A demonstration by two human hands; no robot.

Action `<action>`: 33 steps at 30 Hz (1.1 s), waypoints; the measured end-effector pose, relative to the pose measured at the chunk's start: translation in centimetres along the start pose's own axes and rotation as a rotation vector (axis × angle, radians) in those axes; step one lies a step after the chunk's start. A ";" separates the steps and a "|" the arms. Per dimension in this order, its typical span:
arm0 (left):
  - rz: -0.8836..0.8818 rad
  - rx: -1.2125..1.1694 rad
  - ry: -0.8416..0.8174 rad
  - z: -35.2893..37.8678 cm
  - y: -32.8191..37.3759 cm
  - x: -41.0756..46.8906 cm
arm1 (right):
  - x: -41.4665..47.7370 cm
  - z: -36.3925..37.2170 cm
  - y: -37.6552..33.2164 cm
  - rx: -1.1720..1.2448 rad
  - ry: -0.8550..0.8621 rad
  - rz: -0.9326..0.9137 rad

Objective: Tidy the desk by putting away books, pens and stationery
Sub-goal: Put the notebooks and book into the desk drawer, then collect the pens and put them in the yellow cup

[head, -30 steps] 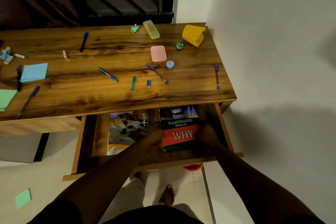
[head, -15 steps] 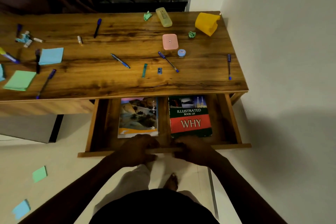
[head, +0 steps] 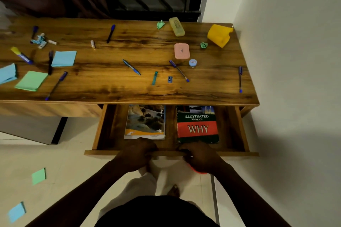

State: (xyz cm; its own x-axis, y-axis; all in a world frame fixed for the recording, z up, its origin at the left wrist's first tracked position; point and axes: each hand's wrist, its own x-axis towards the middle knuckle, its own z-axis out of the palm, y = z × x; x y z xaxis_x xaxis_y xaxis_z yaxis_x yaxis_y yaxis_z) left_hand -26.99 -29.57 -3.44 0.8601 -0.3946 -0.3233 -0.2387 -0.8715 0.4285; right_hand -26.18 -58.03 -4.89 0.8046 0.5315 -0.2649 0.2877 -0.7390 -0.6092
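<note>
The wooden desk's drawer [head: 110, 152] stands open below the desk top. Two books lie flat inside it: a landscape-cover book [head: 145, 121] on the left and the red and green "Illustrated Book of WHY" [head: 197, 125] on the right. My left hand [head: 135, 155] and my right hand [head: 200, 156] both grip the drawer's front edge, fingers curled over it. On the desk [head: 110, 86] lie several blue pens such as a pen [head: 131, 67] at the centre, a pink case [head: 182, 51], a yellow case [head: 176, 26], sticky-note pads [head: 64, 58] and a sharpener [head: 170, 79].
A tipped yellow holder [head: 219, 35] lies at the desk's far right corner by the white wall [head: 295, 61]. Crumpled green paper bits [head: 203, 44] sit near it. Loose sticky notes [head: 38, 176] lie on the floor at the left. A dark curtain and window are behind the desk.
My hands left the WHY book lying in the drawer and drew back to the drawer's front edge, which they now grip. The view has shifted, showing more of the desk's left side.
</note>
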 end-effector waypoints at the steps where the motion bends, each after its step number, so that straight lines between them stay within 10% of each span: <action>1: -0.004 0.008 0.011 -0.2 0.0 0.3 | 0.3 -0.2 0.0 -0.002 0.010 0.006; 33: -0.019 0.378 0.357 -8.2 -3.1 13.8 | 13.9 -6.6 2.6 -0.440 0.472 -0.071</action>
State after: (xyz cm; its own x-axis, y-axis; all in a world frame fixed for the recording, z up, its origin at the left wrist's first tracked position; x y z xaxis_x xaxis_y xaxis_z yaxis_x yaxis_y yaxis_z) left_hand -10.70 -29.95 -2.34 0.9504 -0.3108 0.0081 -0.3106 -0.9480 0.0692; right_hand -10.84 -55.30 -5.16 0.8888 0.4203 0.1826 0.4538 -0.8627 -0.2231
